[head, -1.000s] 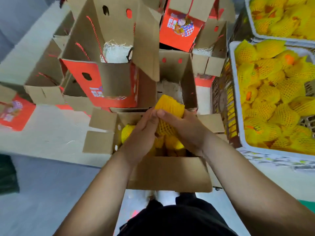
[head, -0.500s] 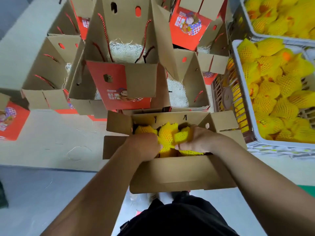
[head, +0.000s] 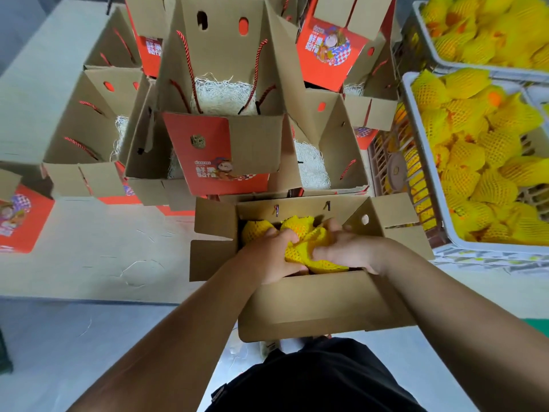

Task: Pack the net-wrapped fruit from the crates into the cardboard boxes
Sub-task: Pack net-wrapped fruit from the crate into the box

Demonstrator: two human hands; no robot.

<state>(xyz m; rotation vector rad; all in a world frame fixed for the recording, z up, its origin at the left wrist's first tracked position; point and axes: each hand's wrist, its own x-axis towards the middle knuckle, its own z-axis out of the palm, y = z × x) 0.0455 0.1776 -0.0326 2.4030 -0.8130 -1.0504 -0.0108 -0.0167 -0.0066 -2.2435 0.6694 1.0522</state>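
Your fingers (head: 286, 237) of the left hand (head: 269, 257) are curled around a fruit wrapped in yellow foam net (head: 309, 248), and the right hand (head: 346, 248) grips the same net-wrapped fruit from the other side. Both hands are inside the open brown cardboard box (head: 315, 304) that stands at the near edge of the pale worktop (head: 89, 248). The fruit you hold lies in the middle of this box, on top of other yellow net-wrapped pieces; one more (head: 255, 230) shows at the far left corner inside.

Behind this box stand several open red and brown gift boxes (head: 219, 150) with red rope handles, packed close together. White shredded paper filling (head: 222, 96) lies at the bottom of some of them. To your right, a white plastic crate (head: 421, 162) is full of yellow net-wrapped fruit (head: 481, 162), and a second such crate (head: 427, 52) stands further back. A brown slatted crate (head: 386, 173) stands between the white crate and the gift boxes.
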